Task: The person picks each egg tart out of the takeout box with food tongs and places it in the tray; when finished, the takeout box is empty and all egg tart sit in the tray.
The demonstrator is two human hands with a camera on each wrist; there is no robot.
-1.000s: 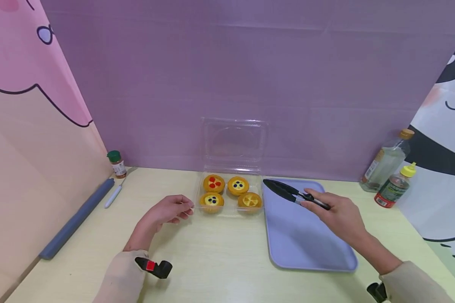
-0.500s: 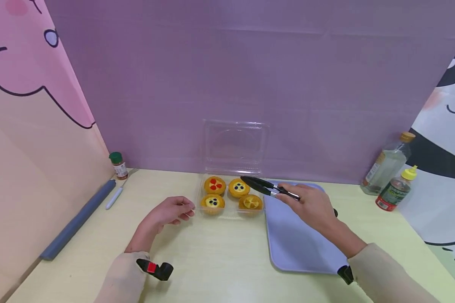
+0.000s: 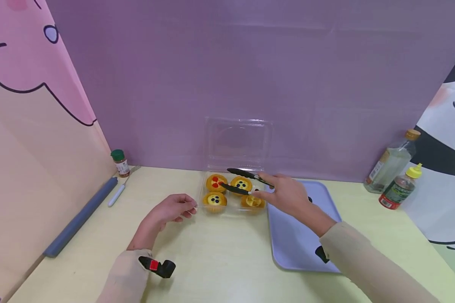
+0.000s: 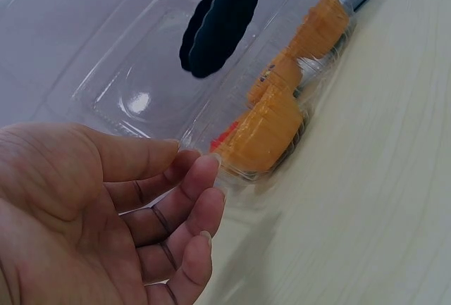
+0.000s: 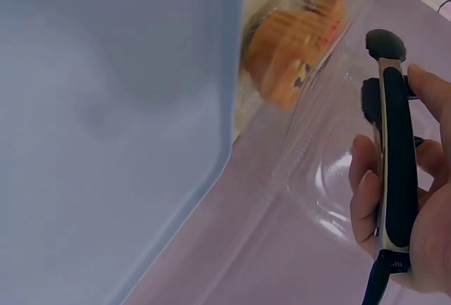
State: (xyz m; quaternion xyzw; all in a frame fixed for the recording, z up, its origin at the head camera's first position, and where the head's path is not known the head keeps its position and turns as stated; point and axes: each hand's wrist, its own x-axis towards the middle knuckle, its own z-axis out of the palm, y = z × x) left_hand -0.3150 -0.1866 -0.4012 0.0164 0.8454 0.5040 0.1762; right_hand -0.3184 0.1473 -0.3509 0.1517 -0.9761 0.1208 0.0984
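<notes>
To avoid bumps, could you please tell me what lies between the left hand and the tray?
In the head view, the open box with four tarts, tongs held above it.

At the right edge, the right hand (image 5: 431, 234) grips black-and-silver metal tongs (image 5: 399, 157), whose two dark, rounded heads stand apart and point up the view. A pale blue, flat tray with a raised rim (image 5: 120, 122) fills the left. Between them, an open, clear plastic box (image 5: 328, 150) holds round golden-brown tarts (image 5: 278, 55), the nearest dotted dark on yellow. A smooth purple sheet (image 5: 239, 249) spreads below and behind.
</notes>
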